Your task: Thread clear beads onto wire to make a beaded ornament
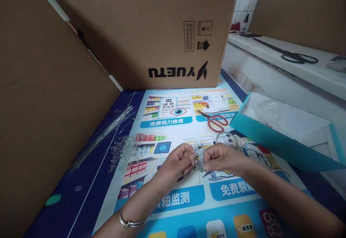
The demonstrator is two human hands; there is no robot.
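Note:
My left hand point(184, 159) and my right hand point(220, 157) meet low over the middle of the printed sheet. Both are closed, thumbs and fingers pinching a small piece of clear beads and thin wire point(199, 165) between them. Fingers cover much of it, so its shape is hard to make out. Loose clear beads point(129, 153) lie in a spread pile to the left of my left hand. Behind my right hand rests a ring-shaped coil point(227, 139), and a tangle of thin dark wire point(256, 155) lies beyond my right wrist.
Red-handled scissors point(216, 122) lie beyond my hands. On the right stands a teal open box point(273, 142) with clear plastic inside. Thin straight wires point(105, 133) lie at left. Cardboard point(162, 32) walls the back and left. Black scissors point(294, 56) rest on a ledge.

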